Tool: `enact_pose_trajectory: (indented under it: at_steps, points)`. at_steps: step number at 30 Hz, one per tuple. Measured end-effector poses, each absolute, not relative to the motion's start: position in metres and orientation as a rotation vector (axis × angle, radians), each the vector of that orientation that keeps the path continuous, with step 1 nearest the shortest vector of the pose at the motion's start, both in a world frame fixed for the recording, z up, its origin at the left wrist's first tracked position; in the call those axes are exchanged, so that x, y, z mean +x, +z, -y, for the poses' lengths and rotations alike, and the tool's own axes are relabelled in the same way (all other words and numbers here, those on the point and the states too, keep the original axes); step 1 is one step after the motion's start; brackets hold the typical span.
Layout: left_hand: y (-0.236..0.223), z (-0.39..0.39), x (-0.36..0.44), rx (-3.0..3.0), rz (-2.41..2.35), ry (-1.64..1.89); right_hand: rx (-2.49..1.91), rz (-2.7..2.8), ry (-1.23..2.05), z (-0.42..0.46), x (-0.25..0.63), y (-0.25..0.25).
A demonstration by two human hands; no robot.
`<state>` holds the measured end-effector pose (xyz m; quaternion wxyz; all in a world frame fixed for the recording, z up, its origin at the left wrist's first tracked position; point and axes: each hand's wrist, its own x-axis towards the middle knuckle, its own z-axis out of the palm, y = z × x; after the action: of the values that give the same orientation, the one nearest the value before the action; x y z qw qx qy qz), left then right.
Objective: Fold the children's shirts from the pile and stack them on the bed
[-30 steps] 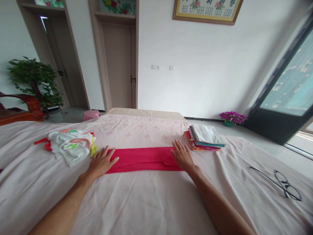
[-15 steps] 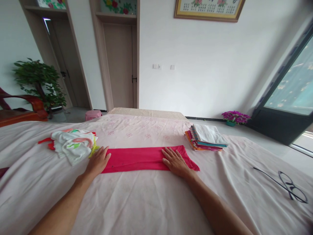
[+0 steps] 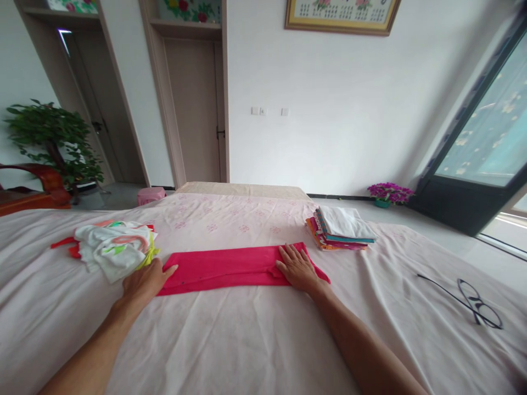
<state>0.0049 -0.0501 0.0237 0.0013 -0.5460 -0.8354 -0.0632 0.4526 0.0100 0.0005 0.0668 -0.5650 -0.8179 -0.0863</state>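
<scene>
A long red cloth, folded into a narrow strip, lies across the pale pink bed sheet. My left hand rests at its left end, thumb on the cloth, fingers curled over the edge so I cannot see whether they grip it. My right hand lies flat and open on the right part of the strip, and a little of the cloth shows beyond it.
A heap of crumpled white and coloured clothes lies left of the strip. A stack of folded cloths sits at the right. Glasses with a cord lie far right. Doors, a plant and purple flowers stand beyond.
My left hand slid left to the end of the red cloth. My right hand moved inward from the right end, uncovering that end of the cloth, and now presses a small crease.
</scene>
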Motion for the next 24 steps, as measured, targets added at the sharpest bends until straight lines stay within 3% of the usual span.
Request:
enact_pose_trajectory:
  at_steps: [4, 8, 13, 17, 24]
  points:
    - [0.031, 0.052, 0.004, -1.773, 2.733, -0.204, -2.04, 2.317, -0.176, -0.022, 0.473, 0.006]
    - [0.038, 0.053, 0.006, -1.827, 2.718, -0.385, -2.081, 2.258, -0.18, -0.029, 0.484, 0.007]
    - [0.043, 0.051, 0.007, -1.981, 2.735, -0.964, -1.968, 2.183, -0.338, -0.026, 0.477, 0.008]
    - [0.049, 0.055, 0.009, -2.033, 2.846, -1.486, -1.827, 2.235, -0.281, -0.023, 0.468, 0.011]
    - [0.074, 0.056, 0.039, -2.166, 2.873, -1.986, -1.85, 2.229, -0.144, -0.022, 0.467, 0.006]
